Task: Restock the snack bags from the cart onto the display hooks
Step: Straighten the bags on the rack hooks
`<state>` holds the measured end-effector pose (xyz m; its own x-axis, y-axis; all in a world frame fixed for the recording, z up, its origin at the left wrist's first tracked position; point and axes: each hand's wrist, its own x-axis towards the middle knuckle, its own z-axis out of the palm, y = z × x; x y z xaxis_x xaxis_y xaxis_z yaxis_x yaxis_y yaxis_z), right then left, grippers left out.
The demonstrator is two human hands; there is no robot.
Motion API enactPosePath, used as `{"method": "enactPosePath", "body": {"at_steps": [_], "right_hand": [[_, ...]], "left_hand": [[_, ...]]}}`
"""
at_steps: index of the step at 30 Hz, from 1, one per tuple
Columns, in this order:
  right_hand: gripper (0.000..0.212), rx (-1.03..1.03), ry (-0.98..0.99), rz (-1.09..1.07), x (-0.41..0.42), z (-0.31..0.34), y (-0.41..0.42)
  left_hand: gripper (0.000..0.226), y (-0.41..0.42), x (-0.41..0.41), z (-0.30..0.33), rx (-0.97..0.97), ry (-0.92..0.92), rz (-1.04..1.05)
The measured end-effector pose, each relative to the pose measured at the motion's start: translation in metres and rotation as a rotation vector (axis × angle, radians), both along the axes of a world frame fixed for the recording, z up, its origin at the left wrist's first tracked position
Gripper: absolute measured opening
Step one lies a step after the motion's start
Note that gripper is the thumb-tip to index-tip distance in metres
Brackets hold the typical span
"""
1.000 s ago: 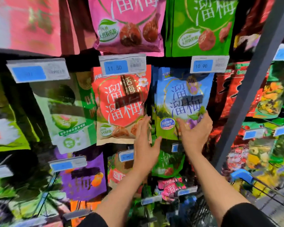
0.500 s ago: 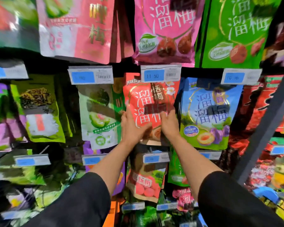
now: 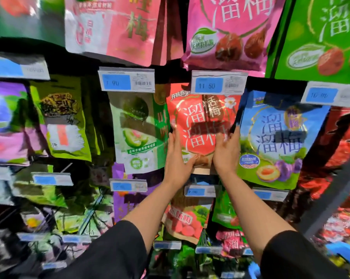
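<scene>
While the red plum bag (image 3: 202, 125) hung mid-frame under the 11.50 tag (image 3: 218, 83), L hand (image 3: 177, 158) & R hand (image 3: 226, 154) held its lower sides w/ fingers up; bag's long side ran up-down, hook hidden.

Dark display rack (image 3: 85, 57) with rows of hooks carries hanging snack bags: red bag (image 3: 202, 125), blue bag (image 3: 279, 137), pale green bag (image 3: 138, 131), price tags (image 3: 218, 82) clipped above each.

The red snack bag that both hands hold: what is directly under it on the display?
Under the red snack bag sits a blue price tag, then a bag printed with pink fruit. The left hand and right hand hide the red bag's lower corners.
</scene>
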<state>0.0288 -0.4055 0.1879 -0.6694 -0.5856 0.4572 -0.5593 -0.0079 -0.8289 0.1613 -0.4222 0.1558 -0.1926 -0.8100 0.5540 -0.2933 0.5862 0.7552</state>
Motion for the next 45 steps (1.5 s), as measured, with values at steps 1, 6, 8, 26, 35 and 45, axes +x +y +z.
{"method": "enactPosePath", "body": {"at_steps": [1, 6, 8, 26, 35, 45], "right_hand": [[0.066, -0.013, 0.036, -0.097, 0.008, 0.001, 0.004], [0.048, -0.419, 0.349, -0.089, 0.066, -0.006, 0.018], [0.04, -0.42, 0.389, 0.118, 0.093, -0.011, 0.012], [0.1, 0.175, -0.041, 0.404, 0.148, -0.011, -0.068], [0.1, 0.036, 0.12, 0.241, 0.171, -0.026, -0.048], [0.086, 0.056, 0.107, 0.258, 0.181, -0.036, -0.036]], "left_hand": [[0.09, 0.005, 0.007, -0.003, -0.036, 0.03, 0.024], [0.08, 0.018, 0.058, -0.01, -0.152, 0.174, 0.393], [0.085, 0.009, 0.079, -0.005, -0.153, 0.2, 0.553], [0.067, -0.079, 0.14, -0.004, 0.237, 0.177, 0.242], [0.035, -0.072, 0.145, 0.002, 0.291, 0.219, 0.153], [0.06, -0.052, 0.157, 0.004, 0.29, 0.082, 0.267]]}}
